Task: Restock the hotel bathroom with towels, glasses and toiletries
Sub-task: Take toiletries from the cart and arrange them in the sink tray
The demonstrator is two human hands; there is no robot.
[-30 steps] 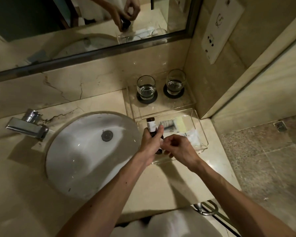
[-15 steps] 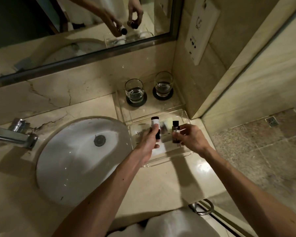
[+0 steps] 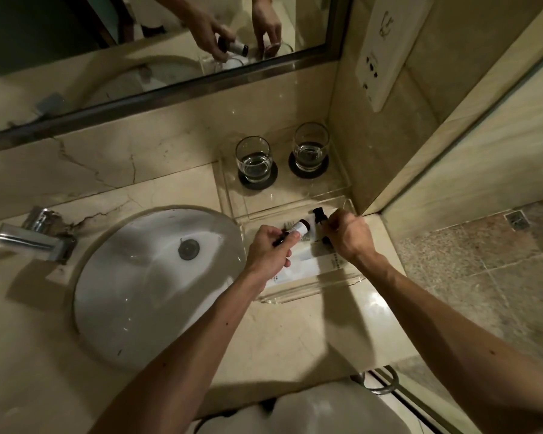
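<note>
My left hand (image 3: 268,250) grips a small dark toiletry bottle with a white label (image 3: 300,228), tilted so its cap points up and right. My right hand (image 3: 348,234) pinches a second small dark bottle (image 3: 319,216) that stands at the far end of a clear acrylic tray (image 3: 336,285). Flat paper packets (image 3: 298,270) lie in that tray under my hands. Behind it, two drinking glasses (image 3: 254,159) (image 3: 311,145) stand on dark coasters in another clear tray (image 3: 229,195).
A white oval sink (image 3: 132,289) fills the counter's left, with a chrome tap (image 3: 35,234) at its far left. A mirror (image 3: 107,42) runs along the back wall. A socket plate (image 3: 386,48) hangs on the right wall. White towel cloth (image 3: 326,411) lies at the bottom edge.
My left hand has tipped its bottle from upright to leaning right. My right hand has carried the second bottle further back in the tray, towards the wall corner.
</note>
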